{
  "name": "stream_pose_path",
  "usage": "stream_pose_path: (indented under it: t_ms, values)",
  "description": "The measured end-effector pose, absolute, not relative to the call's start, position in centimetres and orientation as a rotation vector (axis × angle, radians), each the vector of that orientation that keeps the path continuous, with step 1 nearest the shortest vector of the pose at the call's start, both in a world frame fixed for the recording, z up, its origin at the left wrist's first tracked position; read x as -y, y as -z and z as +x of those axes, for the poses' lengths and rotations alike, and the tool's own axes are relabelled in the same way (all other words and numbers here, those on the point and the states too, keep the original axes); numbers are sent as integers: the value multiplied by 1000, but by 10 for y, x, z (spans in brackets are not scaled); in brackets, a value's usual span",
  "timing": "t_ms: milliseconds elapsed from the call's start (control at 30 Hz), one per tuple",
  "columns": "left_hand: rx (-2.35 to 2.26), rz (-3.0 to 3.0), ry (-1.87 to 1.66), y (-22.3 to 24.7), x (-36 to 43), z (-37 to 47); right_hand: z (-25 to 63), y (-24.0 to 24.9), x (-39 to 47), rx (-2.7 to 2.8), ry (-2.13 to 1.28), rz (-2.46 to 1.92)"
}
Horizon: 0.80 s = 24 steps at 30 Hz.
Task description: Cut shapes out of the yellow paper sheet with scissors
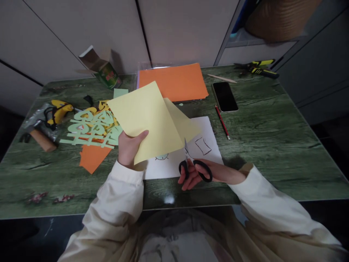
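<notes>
Paper point(147, 122) in left hand point(131, 147), scissors point(187, 155) in right point(215, 170)

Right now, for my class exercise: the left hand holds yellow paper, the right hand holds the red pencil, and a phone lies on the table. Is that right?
Not quite: the head view shows the right hand holding scissors; the red pencil lies on the table. The left hand does hold yellow paper, and a phone lies on the table.
</notes>
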State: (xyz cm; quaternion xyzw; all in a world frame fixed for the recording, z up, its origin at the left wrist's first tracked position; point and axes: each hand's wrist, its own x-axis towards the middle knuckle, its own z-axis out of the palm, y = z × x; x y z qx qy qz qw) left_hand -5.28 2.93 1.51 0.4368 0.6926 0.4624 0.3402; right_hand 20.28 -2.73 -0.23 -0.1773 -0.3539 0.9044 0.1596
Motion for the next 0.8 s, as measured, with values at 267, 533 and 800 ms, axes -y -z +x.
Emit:
stream_pose_path:
  t_ms: [267, 533, 800]
  values:
    - [-1759, 1152, -1234, -12, -28, -54, 203, 1, 25, 1091, -2548, -533]
    - [-1772, 1132, -1205, -12, -28, -54, 203, -1, 24, 1145, -2530, -647]
    - [-1785, 1138, -1221, -10, -28, -55, 203, 0, 24, 1169, -2525, -628]
